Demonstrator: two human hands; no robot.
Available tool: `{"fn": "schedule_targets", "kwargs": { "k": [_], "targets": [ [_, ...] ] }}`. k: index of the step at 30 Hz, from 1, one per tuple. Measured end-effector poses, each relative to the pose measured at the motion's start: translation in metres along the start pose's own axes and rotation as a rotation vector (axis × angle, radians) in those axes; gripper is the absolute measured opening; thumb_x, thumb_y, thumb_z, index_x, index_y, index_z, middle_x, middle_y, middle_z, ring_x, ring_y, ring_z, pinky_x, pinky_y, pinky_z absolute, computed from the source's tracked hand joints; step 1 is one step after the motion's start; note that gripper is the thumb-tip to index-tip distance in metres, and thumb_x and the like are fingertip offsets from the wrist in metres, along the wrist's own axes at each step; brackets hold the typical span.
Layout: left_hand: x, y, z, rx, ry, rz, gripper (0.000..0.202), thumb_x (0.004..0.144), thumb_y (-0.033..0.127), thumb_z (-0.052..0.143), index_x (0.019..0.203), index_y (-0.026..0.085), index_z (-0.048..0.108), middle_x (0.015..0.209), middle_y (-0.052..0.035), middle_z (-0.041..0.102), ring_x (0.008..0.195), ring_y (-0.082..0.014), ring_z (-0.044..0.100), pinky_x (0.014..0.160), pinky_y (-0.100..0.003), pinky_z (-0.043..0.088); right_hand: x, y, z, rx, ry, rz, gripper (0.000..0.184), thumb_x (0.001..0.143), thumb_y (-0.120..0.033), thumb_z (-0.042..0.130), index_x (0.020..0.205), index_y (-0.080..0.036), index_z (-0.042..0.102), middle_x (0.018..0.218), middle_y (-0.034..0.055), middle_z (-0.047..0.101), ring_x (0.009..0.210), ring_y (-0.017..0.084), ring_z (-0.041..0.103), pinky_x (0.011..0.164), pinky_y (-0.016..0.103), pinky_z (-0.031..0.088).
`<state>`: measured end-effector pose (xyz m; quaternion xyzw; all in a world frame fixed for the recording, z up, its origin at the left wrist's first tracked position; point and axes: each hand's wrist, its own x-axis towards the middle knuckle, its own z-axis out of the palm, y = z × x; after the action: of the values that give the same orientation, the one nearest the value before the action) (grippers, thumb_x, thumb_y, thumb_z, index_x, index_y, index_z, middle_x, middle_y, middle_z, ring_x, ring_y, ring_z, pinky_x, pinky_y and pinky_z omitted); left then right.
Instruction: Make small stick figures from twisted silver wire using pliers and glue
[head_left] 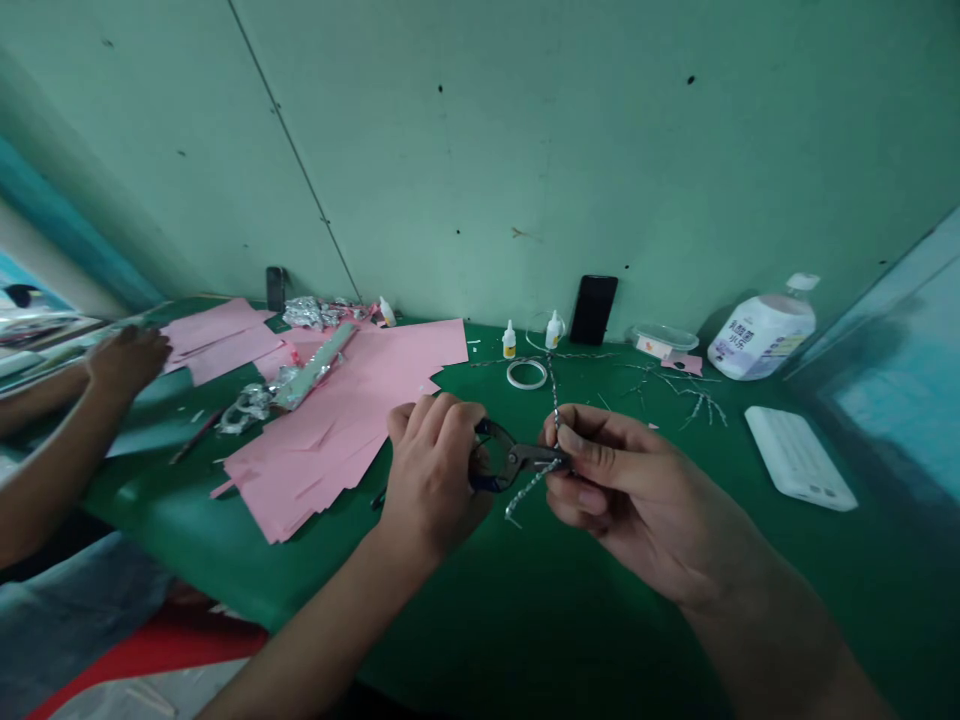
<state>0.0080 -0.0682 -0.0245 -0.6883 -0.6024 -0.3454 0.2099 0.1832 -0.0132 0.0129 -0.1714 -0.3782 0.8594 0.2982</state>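
Green tabletop (480,620), twisted wire (532,487) between hands (431,470)

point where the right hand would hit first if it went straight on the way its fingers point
Most likely the pliers clamped on the twisted wire, directly ahead of the right hand and nearly touching it, though depth is hard to judge. The left hand lies beyond them.

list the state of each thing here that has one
left hand, closed on pliers
right hand, pinching twisted wire
pliers, jaws shut on the wire
pink paper, cut, lying flat
foil, crumpled
phone, upright, screen dark
tape roll, lying flat
small glue bottle, upright
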Motion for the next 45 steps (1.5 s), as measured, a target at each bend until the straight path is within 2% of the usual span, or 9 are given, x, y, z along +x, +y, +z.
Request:
{"fn": "schedule_targets", "kwargs": {
  "k": [3,6,10,17,25,34,45],
  "targets": [
    [-0.004,0.000,-0.002,-0.032,-0.061,-0.049,0.043,0.063,0.003,0.049,0.102,0.021,0.043,0.091,-0.0064,0.054,0.085,-0.0244,0.050,0.073,-0.040,0.034,-0.001,0.000,0.000,-0.049,0.020,-0.079,0.012,0.081,-0.022,0.071,0.076,-0.016,0.063,0.066,-0.0047,0.046,0.049,0.003,0.039,0.047,0.021,0.026],
    [-0.007,-0.004,-0.010,-0.139,-0.190,-0.121,0.050,0.061,0.000,0.048,0.107,0.021,0.045,0.101,-0.0077,0.057,0.096,-0.0252,0.052,0.081,-0.043,0.038,-0.003,-0.003,-0.001,-0.136,0.033,-0.148,0.011,0.082,-0.024,0.070,0.076,-0.017,0.064,0.067,-0.0040,0.048,0.050,0.003,0.040,0.048,0.022,0.026],
    [-0.007,-0.009,-0.023,-0.222,-0.300,-0.148,0.056,0.062,-0.001,0.048,0.113,0.022,0.051,0.106,-0.0068,0.060,0.101,-0.0239,0.055,0.086,-0.041,0.043,-0.004,-0.005,-0.004,-0.265,0.035,-0.158,0.011,0.082,-0.027,0.071,0.078,-0.018,0.066,0.066,-0.0033,0.050,0.050,0.005,0.042,0.048,0.024,0.027],
    [-0.001,-0.003,-0.035,-0.238,-0.291,-0.037,0.064,0.060,-0.002,0.052,0.120,0.020,0.058,0.107,-0.0077,0.062,0.098,-0.0231,0.057,0.080,-0.036,0.049,-0.007,-0.004,-0.010,-0.433,0.021,-0.152,0.014,0.083,-0.033,0.071,0.083,-0.019,0.069,0.066,-0.0016,0.055,0.052,0.007,0.043,0.048,0.025,0.030],
    [-0.001,-0.002,-0.035,-0.217,-0.263,-0.024,0.062,0.060,-0.001,0.057,0.119,0.020,0.061,0.105,-0.0068,0.063,0.095,-0.0233,0.057,0.078,-0.038,0.049,-0.006,-0.004,-0.013,-0.542,-0.020,-0.206,0.011,0.086,-0.030,0.067,0.084,-0.020,0.069,0.068,-0.0006,0.056,0.053,0.008,0.046,0.047,0.025,0.032],
    [0.000,-0.002,-0.036,-0.277,-0.308,0.006,0.064,0.059,-0.001,0.052,0.119,0.019,0.060,0.106,-0.0085,0.062,0.096,-0.0228,0.058,0.081,-0.038,0.050,-0.005,0.000,-0.012,-0.568,-0.038,-0.200,0.016,0.087,-0.035,0.066,0.084,-0.019,0.068,0.068,-0.0006,0.056,0.053,0.008,0.045,0.048,0.025,0.033],
    [0.000,-0.004,-0.031,-0.249,-0.276,0.037,0.053,0.061,-0.001,0.052,0.110,0.020,0.060,0.098,-0.0077,0.062,0.090,-0.0220,0.057,0.075,-0.036,0.048,-0.005,0.002,-0.014,-0.500,-0.043,-0.186,0.014,0.088,-0.033,0.064,0.083,-0.020,0.067,0.071,-0.0004,0.055,0.055,0.009,0.042,0.051,0.026,0.032]
  ]
}}
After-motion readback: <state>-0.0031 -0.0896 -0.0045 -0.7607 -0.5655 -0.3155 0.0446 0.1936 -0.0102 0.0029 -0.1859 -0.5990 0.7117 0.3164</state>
